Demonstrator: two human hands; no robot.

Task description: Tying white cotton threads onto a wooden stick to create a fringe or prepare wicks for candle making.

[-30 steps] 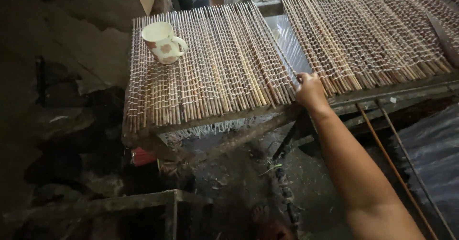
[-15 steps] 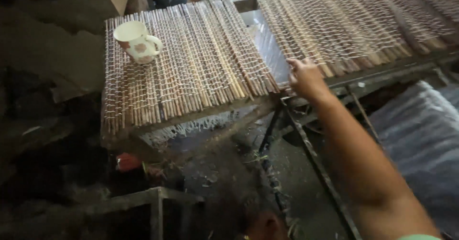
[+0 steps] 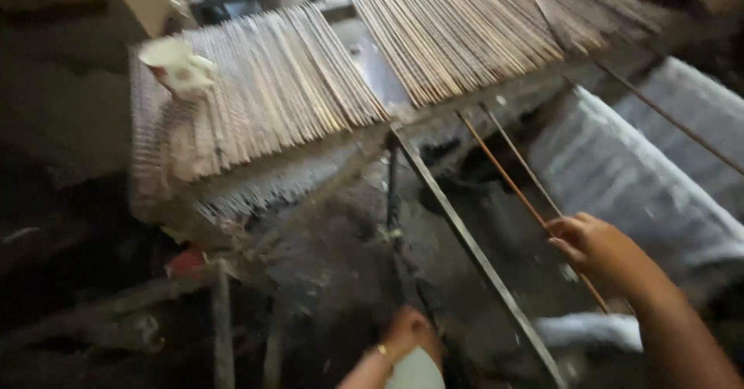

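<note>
Head view: a thin stick (image 3: pixel 518 190), slanting from centre to lower right, is being pinched by the right hand (image 3: pixel 593 243). The left hand (image 3: pixel 409 333), bottom centre, is blurred; its grip cannot be told. A mug (image 3: pixel 177 65) is being carried, upper left, by the stick mat (image 3: pixel 263 102).

— What is lost to motion blur?
— The mug (image 3: pixel 178 63) on the woven stick mat (image 3: pixel 256 102) is smeared; its pattern cannot be read.
— And the hands?
— The right hand (image 3: pixel 601 249) is cut at the forearm by the lower edge. Whether the thin rod (image 3: pixel 511 180) is gripped cannot be told. The left hand (image 3: pixel 407 335) is barely shown.
</note>
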